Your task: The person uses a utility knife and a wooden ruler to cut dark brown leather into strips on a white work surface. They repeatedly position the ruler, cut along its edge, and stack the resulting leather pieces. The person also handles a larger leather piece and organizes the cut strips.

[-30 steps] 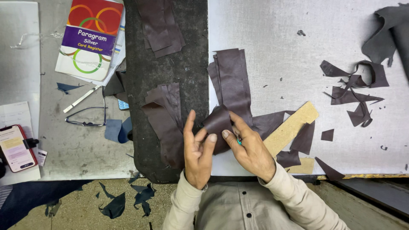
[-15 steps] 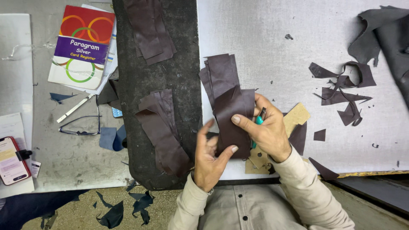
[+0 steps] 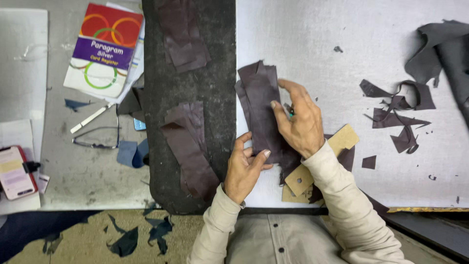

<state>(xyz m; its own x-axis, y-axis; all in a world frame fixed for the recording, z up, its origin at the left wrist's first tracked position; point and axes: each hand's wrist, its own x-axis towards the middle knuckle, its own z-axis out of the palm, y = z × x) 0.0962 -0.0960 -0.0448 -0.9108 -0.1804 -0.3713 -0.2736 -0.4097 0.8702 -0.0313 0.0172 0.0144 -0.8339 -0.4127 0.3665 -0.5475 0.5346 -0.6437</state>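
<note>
A stack of dark brown leather pieces [image 3: 256, 98] lies flat on the white board [image 3: 342, 44]. My right hand [image 3: 302, 124] rests on the stack's right side with fingers spread, and a small teal-tipped tool [image 3: 290, 111] is tucked between its fingers. At the stack's lower left edge my left hand [image 3: 244, 168] grips the top piece, thumb on top. A tan cardboard template [image 3: 343, 139] pokes out from under the leather beside my right wrist.
A dark mat [image 3: 215, 88] on the left carries two more leather piles [image 3: 183, 36] [image 3: 188, 149]. Leather scraps [image 3: 395, 115] and a large dark hide [image 3: 439, 49] lie to the right. A colourful book [image 3: 105, 49], pen [image 3: 90, 118], glasses [image 3: 95, 139] and phone [image 3: 17, 171] sit far left.
The leather piece held up between both hands has been laid flat onto the stack. My right hand moved up over it; my left hand stays at its lower edge.
</note>
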